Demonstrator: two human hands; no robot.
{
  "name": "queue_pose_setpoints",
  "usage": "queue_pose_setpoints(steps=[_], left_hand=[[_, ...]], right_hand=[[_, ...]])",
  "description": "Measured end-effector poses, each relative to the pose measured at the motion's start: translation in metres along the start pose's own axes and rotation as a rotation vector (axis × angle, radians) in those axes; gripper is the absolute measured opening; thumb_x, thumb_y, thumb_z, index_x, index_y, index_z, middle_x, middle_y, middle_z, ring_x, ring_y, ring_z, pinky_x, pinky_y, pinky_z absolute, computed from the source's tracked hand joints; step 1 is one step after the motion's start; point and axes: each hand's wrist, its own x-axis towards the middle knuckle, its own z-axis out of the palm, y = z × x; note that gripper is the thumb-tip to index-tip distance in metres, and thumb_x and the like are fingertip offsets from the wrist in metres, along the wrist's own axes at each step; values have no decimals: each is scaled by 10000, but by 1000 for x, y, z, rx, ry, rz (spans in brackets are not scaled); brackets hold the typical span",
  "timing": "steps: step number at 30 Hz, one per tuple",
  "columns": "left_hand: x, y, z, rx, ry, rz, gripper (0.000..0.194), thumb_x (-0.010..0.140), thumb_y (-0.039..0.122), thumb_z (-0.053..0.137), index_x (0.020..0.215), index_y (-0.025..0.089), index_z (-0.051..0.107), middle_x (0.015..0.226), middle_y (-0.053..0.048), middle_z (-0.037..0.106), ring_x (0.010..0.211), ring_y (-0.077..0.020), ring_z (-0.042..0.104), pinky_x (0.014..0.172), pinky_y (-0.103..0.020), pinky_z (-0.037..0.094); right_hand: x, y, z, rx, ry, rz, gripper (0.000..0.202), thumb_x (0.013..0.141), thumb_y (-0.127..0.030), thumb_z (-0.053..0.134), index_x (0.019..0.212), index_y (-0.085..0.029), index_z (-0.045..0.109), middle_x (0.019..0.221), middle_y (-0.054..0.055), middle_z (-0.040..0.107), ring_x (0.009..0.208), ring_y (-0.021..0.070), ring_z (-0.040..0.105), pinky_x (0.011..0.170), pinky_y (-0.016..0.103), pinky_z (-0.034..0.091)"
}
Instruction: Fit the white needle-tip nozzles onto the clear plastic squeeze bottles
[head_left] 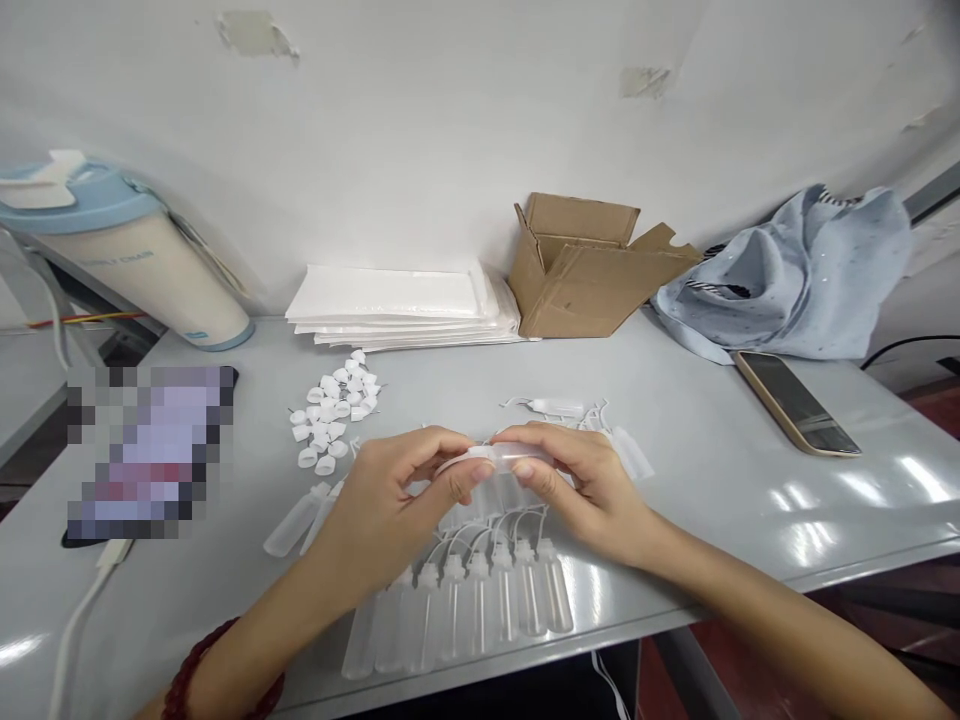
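Observation:
A small translucent plastic squeeze bottle [510,456] lies sideways between my two hands, above the grey table. My left hand [409,490] pinches its white neck end between thumb and fingers. Around its body the thumb and fingers of my right hand [581,480] are closed. Below my hands stretches a row of similar bottles [480,600] with thin tubes at their necks. More bottles [634,452] lie behind my right hand, and others [296,520] rest left of my left hand. A pile of white caps [334,405] sits beyond my left hand.
Against the wall are a stack of white padded envelopes [397,305], an open cardboard box [600,280] and a light blue cloth bag [795,280]. A phone [799,405] lies at right. At left are a tumbler [142,250] and a blurred-out phone [154,450] with a cable [82,610].

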Motion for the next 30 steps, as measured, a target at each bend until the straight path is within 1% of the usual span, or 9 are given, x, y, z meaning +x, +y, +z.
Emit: queue_pose_setpoints(steps=[4,7,12,16,18,21,23,25,30], left_hand=[[-3,-6,7,187,167,289,70,868,251,609,892,233,672,768,20,708,653,-123,625,583,-205,467],[-4,-8,8,214,182,357,87,869,233,613,936,236,668,827,12,719,688,-123,634,618,-208,473],[0,1,2,8,123,54,75,831,301,642,809,234,668,666,34,651,608,-126,599,566,-214,475],[0,3,0,-192,38,-134,149,850,357,621,789,229,669,554,48,609,548,-120,597,520,-202,473],[0,0,2,-141,18,-52,142,864,324,603,785,221,661,568,45,625,540,-114,599,510,-198,465],[1,-7,6,40,120,227,51,840,227,619,827,204,663,671,32,675,597,-108,622,565,-197,481],[2,-9,8,91,179,300,42,827,201,631,851,194,665,740,20,699,646,-108,638,608,-195,498],[2,-9,7,47,158,222,71,838,241,634,882,197,668,793,11,714,687,-118,657,606,-190,509],[1,-3,4,-84,9,-25,201,899,379,551,906,220,674,656,29,678,619,-129,644,463,-172,446]], right_hand=[[4,-3,-2,331,-128,308,318,942,-393,471,853,-145,650,528,-64,387,448,68,343,420,211,292],[6,-1,-3,519,-196,437,375,939,-460,460,813,-139,608,518,-84,329,409,54,291,393,205,255],[4,4,-2,173,-22,241,273,895,-339,576,1099,-160,601,689,-19,542,580,103,519,528,231,422],[3,5,-2,-38,17,27,191,923,-254,529,1044,-156,640,778,13,601,656,106,525,598,240,425],[4,4,-2,32,-10,90,202,941,-276,491,963,-143,642,674,-9,560,584,96,489,547,234,396],[5,2,-2,280,-117,341,293,956,-372,452,881,-138,611,525,-62,416,461,82,392,444,217,346],[6,0,-3,373,-149,423,317,957,-403,440,880,-139,597,508,-75,372,434,79,372,418,215,349],[6,0,-4,287,-95,352,277,960,-359,447,920,-137,607,540,-63,411,447,81,397,434,220,367],[2,6,-1,-163,95,-175,180,925,-158,524,1069,-121,626,771,34,586,655,119,526,592,257,459]])
